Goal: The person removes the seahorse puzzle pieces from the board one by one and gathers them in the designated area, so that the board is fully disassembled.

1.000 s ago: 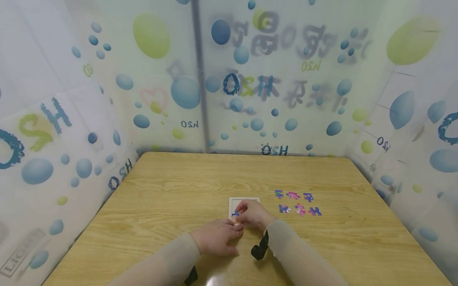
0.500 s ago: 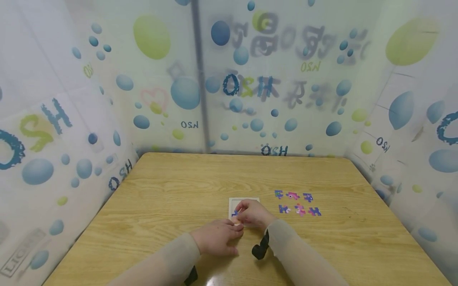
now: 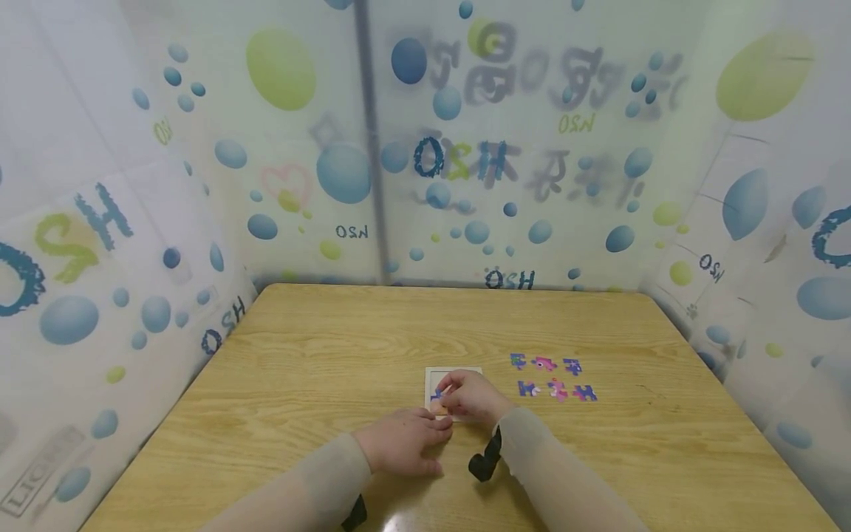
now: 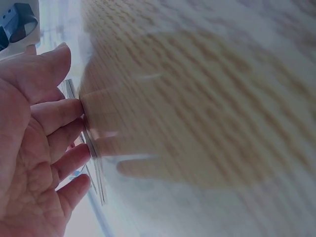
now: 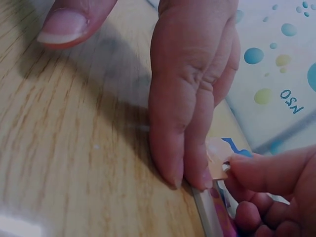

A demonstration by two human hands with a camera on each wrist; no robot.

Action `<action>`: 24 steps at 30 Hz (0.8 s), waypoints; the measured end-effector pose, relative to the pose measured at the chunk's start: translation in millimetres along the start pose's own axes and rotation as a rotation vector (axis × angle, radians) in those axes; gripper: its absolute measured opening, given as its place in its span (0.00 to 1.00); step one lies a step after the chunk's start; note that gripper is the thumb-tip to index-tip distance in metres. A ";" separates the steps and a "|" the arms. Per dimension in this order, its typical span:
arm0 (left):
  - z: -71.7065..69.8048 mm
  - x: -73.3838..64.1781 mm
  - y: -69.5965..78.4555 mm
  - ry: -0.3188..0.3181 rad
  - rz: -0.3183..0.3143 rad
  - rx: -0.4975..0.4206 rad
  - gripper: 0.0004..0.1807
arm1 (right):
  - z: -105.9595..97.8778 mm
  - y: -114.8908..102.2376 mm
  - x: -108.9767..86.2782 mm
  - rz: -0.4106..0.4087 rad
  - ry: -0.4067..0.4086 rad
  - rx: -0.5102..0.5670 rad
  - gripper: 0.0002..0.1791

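A small white puzzle frame (image 3: 454,369) lies on the table in the head view, partly covered by both hands. My right hand (image 3: 472,397) is over it, thumb and finger pinching a peach and blue jigsaw piece (image 5: 217,155) at the near left corner. My left hand (image 3: 402,441) lies palm down with extended fingers. Its fingertips touch the frame's near edge, as the left wrist view shows at the frame's side (image 4: 94,160). In the right wrist view, left fingers (image 5: 170,133) reach down beside the piece. What lies under my right hand is hidden.
Several loose pink and purple jigsaw pieces (image 3: 558,389) lie in two rows right of the frame. The wooden table (image 3: 319,347) is bounded by patterned curtains (image 3: 299,185) at the back and both sides. Black straps (image 3: 485,458) hang at the wrists.
Both hands keep almost the same place. The right fingers make only a very slight shift at the piece; the loose pieces stay put.
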State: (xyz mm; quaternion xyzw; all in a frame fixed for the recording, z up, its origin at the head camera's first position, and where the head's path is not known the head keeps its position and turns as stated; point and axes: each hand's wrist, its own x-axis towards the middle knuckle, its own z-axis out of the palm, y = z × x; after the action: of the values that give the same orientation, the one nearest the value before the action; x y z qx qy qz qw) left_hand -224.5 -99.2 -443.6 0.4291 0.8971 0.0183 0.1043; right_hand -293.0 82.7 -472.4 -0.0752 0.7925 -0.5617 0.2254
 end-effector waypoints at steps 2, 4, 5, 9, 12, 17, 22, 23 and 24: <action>0.3 0.1 -0.2 0.006 0.004 0.007 0.34 | -0.8 0.9 0.6 -0.010 -0.006 0.015 0.09; 0.6 0.3 -0.4 0.010 0.005 0.009 0.34 | -1.7 1.4 1.1 -0.014 -0.007 0.028 0.10; 0.8 0.4 -0.4 0.012 0.004 0.007 0.34 | -2.2 1.4 1.0 -0.013 -0.006 0.032 0.10; 0.6 0.6 -0.5 0.024 -0.003 -0.019 0.33 | -2.7 -0.4 -0.6 -0.002 0.004 0.046 0.10; -0.2 1.2 -0.1 0.035 -0.009 -0.041 0.33 | -2.5 -2.4 -3.1 0.001 0.013 0.052 0.11; 0.4 2.6 -0.1 0.046 -0.008 -0.049 0.32 | -3.4 -2.3 -3.5 0.001 0.008 0.057 0.11; 3.3 5.3 -0.6 0.061 -0.014 -0.057 0.33 | -4.9 -1.2 -3.5 -0.015 -0.005 0.072 0.10; 3.5 5.9 -0.3 0.061 -0.021 -0.060 0.33 | -5.4 -0.7 -3.4 -0.025 -0.007 0.078 0.11; 4.2 6.9 -0.2 0.062 -0.029 -0.060 0.33 | -6.0 -0.1 -3.1 -0.034 -0.009 0.083 0.11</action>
State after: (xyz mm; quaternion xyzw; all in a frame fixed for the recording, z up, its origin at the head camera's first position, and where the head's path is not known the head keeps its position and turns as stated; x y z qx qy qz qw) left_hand -228.0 -94.2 -449.0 0.4119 0.9050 0.0569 0.0895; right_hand -292.9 89.0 -469.8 -0.0820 0.7661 -0.5973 0.2225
